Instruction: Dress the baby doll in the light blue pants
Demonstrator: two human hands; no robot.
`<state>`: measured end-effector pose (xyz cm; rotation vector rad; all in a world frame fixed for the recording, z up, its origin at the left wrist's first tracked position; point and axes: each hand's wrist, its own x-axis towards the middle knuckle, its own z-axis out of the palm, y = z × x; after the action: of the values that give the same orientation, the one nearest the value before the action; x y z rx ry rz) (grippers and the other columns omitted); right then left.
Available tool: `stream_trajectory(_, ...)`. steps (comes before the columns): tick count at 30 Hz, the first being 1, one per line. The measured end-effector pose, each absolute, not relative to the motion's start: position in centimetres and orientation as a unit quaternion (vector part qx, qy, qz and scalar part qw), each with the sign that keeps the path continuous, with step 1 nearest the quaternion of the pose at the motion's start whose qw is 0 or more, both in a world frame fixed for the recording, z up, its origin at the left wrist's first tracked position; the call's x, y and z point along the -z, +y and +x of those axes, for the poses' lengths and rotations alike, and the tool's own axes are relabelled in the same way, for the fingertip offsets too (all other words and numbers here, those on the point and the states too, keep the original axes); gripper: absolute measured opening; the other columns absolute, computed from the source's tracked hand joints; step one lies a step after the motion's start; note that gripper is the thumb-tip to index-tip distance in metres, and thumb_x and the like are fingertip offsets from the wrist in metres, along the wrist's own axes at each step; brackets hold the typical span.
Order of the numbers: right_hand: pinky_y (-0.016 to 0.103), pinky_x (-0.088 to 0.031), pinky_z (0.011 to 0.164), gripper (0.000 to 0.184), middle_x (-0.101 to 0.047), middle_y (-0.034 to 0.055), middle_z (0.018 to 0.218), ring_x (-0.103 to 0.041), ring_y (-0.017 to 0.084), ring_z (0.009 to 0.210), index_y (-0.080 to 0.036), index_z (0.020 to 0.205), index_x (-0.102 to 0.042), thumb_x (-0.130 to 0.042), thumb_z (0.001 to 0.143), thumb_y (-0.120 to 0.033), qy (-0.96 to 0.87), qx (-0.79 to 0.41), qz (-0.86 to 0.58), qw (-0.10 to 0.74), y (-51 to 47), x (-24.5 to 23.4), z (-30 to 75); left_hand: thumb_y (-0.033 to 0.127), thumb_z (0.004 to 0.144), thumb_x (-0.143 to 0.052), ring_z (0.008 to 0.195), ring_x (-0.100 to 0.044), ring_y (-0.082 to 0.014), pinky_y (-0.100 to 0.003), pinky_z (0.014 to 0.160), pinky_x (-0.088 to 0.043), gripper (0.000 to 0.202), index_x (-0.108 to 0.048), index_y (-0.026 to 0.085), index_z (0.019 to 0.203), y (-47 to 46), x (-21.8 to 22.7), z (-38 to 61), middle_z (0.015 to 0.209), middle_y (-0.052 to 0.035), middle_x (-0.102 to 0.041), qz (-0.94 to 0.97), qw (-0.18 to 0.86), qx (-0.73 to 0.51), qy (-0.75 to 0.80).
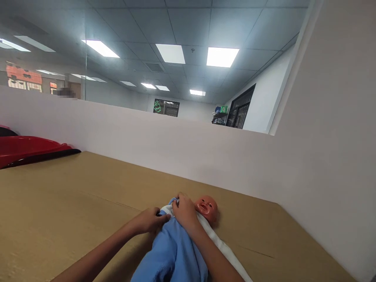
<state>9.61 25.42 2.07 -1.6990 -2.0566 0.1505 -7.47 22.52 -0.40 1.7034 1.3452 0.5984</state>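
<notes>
A baby doll (207, 208) lies on its back on a brown cardboard-covered surface (73, 207), its head toward the far wall. A blue cloth (173, 254) covers its body, over a white cloth (226, 248) that shows along the right side. My left hand (149, 220) is closed on the blue cloth's edge by the doll's shoulder. My right hand (183, 211) presses curled fingers on the cloth near the doll's neck.
A white partition (176, 149) runs along the back and a white wall (331, 156) closes the right side. A red and black object (29, 150) lies at the far left of the surface. Beyond is an office ceiling with lit panels.
</notes>
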Motion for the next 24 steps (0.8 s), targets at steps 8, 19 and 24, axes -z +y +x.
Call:
stream_trajectory(8,0.035,-0.049,0.084,0.024,-0.079,0.0185,0.115,-0.074,0.032,0.111,-0.013,0.111,-0.075,-0.055,0.098,-0.016,-0.718,-0.011,-0.671,0.184,25.8,-2.2,12.5,0.054,0.088,-0.053,0.099,-0.066,-0.0386,-0.043,0.082,-0.043,0.036,-0.062,0.021,0.1,19.6,-0.5,-10.5,0.104,-0.0152,-0.072,0.777,0.253,-0.229,0.529)
stream_trajectory(19,0.032,-0.053,0.089,0.028,-0.084,0.0068,0.11,-0.077,0.025,0.109,-0.023,0.111,-0.079,-0.064,0.087,-0.023,-0.749,-0.04,-0.645,0.149,25.1,-2.8,13.4,0.058,0.087,-0.053,0.099,-0.066,-0.0345,-0.041,0.084,-0.047,0.044,-0.061,0.02,0.108,18.9,0.0,-12.2,0.106,-0.0123,-0.073,0.765,0.292,-0.187,0.543)
stream_trajectory(24,0.034,-0.057,0.089,0.03,-0.083,0.0121,0.112,-0.078,0.029,0.11,-0.019,0.11,-0.081,-0.062,0.093,-0.034,-0.753,-0.041,-0.648,0.112,25.0,-3.1,11.5,0.08,0.088,-0.042,0.101,-0.071,-0.0337,-0.038,0.082,-0.052,0.071,-0.063,0.018,0.118,20.6,1.0,-10.8,0.111,-0.012,-0.077,0.733,0.332,-0.2,0.559)
